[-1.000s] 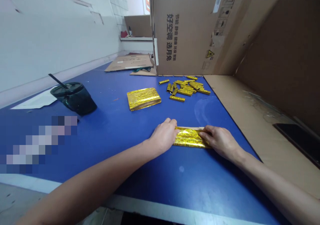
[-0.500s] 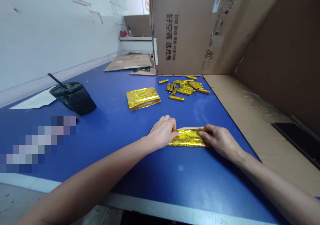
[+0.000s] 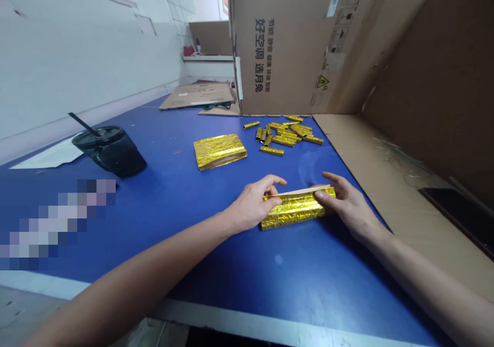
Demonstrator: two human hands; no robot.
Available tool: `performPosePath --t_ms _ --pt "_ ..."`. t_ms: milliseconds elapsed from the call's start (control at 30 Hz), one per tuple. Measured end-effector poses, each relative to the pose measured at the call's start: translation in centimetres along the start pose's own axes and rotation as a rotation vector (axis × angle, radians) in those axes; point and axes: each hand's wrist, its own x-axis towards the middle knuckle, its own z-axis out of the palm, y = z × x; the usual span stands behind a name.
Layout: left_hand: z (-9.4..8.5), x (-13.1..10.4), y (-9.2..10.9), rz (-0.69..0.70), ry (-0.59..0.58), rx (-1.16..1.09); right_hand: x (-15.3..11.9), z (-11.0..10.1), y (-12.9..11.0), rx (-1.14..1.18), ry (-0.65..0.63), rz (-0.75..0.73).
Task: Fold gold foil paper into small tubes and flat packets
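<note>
A shiny gold foil paper (image 3: 296,209), partly folded over lengthwise, lies between my hands near the front of the blue table (image 3: 231,270). A pale strip of its inner side shows along the far edge. At its left end my left hand (image 3: 257,203) grips it, thumb on top and forefinger stretched out above. My right hand (image 3: 347,203) holds the right end with the thumb on the foil and the forefinger raised. Beyond them lies a stack of gold foil paper (image 3: 219,150). Several folded gold foil strips (image 3: 285,133) are heaped to its right.
A dark cup with a straw (image 3: 111,149) stands at the left, by a white sheet (image 3: 50,154). A large cardboard box (image 3: 293,49) rises at the back, and brown cardboard (image 3: 370,162) runs along the right edge. Flattened cardboard (image 3: 196,95) lies at the far end.
The foil paper's right end has lifted and swung slightly away, so it now lies at a slant. Both forefingers have come up off the far edge, and more foil surface shows.
</note>
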Motion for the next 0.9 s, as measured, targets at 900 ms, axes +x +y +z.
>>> performPosePath --t_ms 900 --pt "0.0 0.1 -0.8 0.008 -0.067 0.417 -0.8 0.6 -0.3 -0.728 0.037 -0.099"
